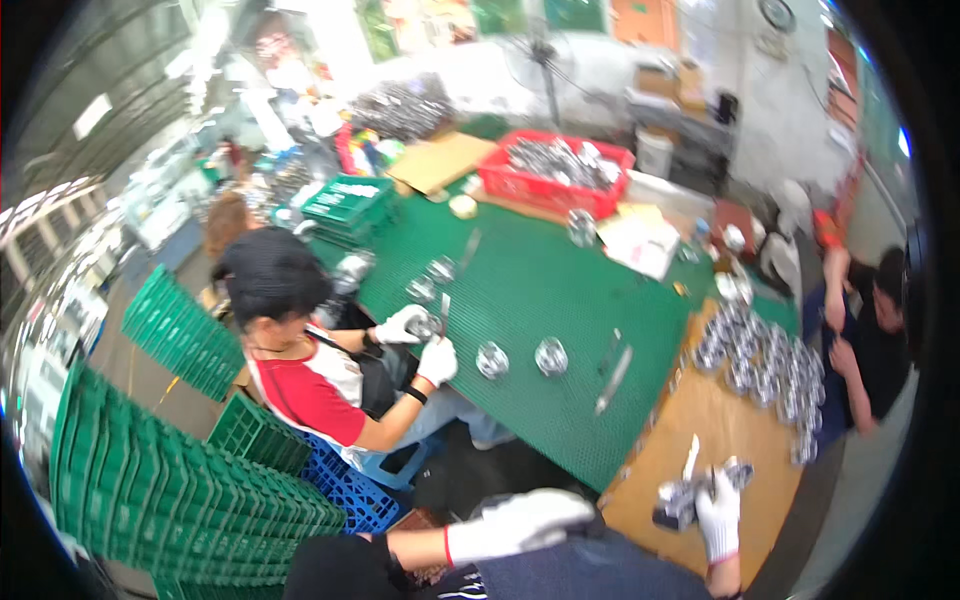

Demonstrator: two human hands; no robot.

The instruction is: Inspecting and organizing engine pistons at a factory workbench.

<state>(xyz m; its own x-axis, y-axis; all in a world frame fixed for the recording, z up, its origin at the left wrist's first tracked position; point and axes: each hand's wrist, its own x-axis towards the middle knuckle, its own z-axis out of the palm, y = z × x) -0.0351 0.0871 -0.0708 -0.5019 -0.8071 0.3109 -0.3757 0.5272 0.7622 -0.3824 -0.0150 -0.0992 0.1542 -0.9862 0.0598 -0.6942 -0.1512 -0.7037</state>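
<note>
My right hand [718, 512], in a white glove, is closed at a shiny metal part [738, 472] over the brown board at the lower right. Beside its fingers sits a dark block with a metal piece [676, 503]. A thin pale blade-like strip [692, 455] stands up just behind that block. My left hand [540, 518], also white-gloved, lies across my lap near the table edge. Motion blurs it, and its fingers cannot be made out. Many round shiny metal parts [765, 365] are grouped in rows on the board, beyond my right hand.
A co-worker [300, 350] at the green-topped table [500, 290] handles a metal part with gloved hands. Another person [865, 340] is at the right. A red crate [555, 205] of metal parts stands at the back. Green crates [160, 490] are stacked at left.
</note>
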